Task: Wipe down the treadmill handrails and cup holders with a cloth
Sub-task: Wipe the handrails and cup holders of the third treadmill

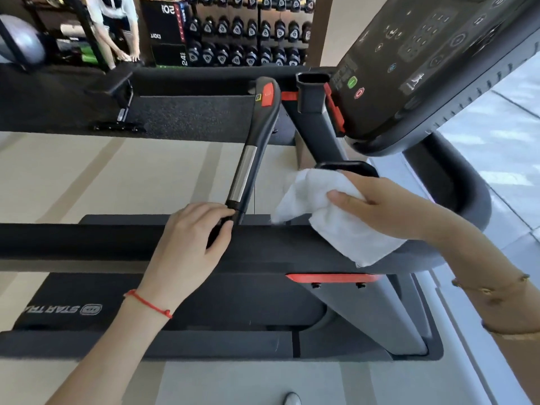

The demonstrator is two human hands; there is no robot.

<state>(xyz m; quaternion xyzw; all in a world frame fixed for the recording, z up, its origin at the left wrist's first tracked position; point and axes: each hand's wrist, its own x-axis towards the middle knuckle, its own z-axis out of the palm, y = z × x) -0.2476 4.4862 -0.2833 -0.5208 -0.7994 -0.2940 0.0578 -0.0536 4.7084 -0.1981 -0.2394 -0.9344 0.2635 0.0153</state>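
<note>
A white cloth (330,211) sits right of centre in the frame, bunched in the right hand (380,206), thumb and fingers curled round it, draped over the black side handrail (117,241) crossing the middle. The left hand (190,244) curls its fingers round the base of the front handlebar (248,159) at centre. The console (423,68) fills the upper right; dumbbell racks (248,30) line the top

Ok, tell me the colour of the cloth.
White. The cloth, gripped by the right hand, shows best in the head view.
</note>
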